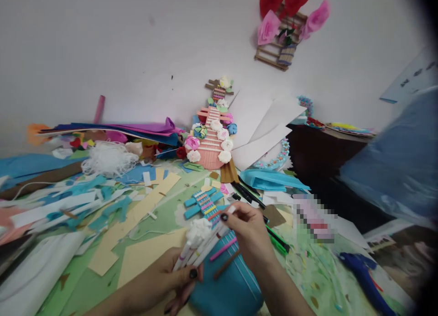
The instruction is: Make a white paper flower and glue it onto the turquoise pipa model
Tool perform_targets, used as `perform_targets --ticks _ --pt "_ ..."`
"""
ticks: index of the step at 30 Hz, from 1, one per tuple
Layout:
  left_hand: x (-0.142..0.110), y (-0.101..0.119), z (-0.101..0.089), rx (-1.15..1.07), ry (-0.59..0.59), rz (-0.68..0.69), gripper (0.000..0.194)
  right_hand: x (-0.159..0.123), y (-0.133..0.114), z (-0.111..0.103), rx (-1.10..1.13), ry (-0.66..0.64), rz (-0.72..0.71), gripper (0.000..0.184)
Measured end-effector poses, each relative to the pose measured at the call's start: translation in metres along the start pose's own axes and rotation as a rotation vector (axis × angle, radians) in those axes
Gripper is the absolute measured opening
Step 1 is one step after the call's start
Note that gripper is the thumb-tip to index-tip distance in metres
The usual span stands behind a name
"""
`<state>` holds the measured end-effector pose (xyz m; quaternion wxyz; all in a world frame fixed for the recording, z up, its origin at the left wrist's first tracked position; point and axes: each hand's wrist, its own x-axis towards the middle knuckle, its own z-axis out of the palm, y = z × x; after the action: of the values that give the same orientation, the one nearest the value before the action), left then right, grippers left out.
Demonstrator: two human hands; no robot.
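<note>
My left hand (181,275) is closed around several slim white marker pens (201,250) with coloured bands. With thumb and fingers pinched, my right hand (251,229) grips the upper end of one of these pens. A white paper flower (199,233) shows just behind the bundle. Beneath both hands lies a teal guitar-shaped craft (229,284), its neck (207,206) crossed by coloured strips. A pink stick (223,250) and a brown stick (227,263) rest on its body, along with thin white strings. My hands partly cover it.
A pink flowered guitar craft (210,154) leans on the wall. White string (109,158) and cut paper (137,215) litter the left side. At right are a blue glue gun (364,279), a green cutter (278,240) and folded blue crepe paper (273,180).
</note>
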<state>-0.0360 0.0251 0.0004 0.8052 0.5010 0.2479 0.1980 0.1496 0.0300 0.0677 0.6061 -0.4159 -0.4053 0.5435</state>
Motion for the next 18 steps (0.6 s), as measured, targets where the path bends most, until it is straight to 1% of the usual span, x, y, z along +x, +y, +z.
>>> perform_targets --ticks 1,3,6,7,9,11,13,16,18 --pt "0.0 -0.003 -0.002 -0.015 0.023 0.004 0.043 0.001 -0.003 -0.005 0.072 0.052 -0.051 0.019" --pt "0.0 -0.007 -0.007 -0.05 0.079 0.028 0.043 0.004 -0.01 -0.014 0.189 0.101 -0.13 0.016" --pt "0.0 -0.007 -0.015 -0.159 0.237 0.092 0.039 0.007 -0.014 -0.021 0.258 0.032 -0.15 0.014" --pt "0.0 -0.006 -0.017 -0.217 0.293 0.122 0.037 0.008 -0.013 -0.021 0.24 -0.001 -0.141 0.015" --pt "-0.001 -0.003 -0.019 -0.347 0.367 0.173 0.036 0.009 -0.006 -0.019 0.166 -0.049 -0.123 0.017" --pt "-0.003 0.0 -0.02 -0.45 0.394 0.184 0.036 0.009 0.005 -0.014 0.082 -0.091 -0.097 0.02" --pt "-0.005 0.003 -0.02 -0.491 0.405 0.186 0.034 0.007 0.015 -0.008 0.035 -0.139 -0.042 0.024" --pt "-0.008 0.006 -0.016 -0.428 0.36 0.235 0.037 -0.001 0.024 0.004 0.034 -0.207 0.076 0.039" --pt "-0.007 0.005 -0.012 -0.327 0.341 0.247 0.04 -0.008 0.026 0.011 0.033 -0.237 0.105 0.046"
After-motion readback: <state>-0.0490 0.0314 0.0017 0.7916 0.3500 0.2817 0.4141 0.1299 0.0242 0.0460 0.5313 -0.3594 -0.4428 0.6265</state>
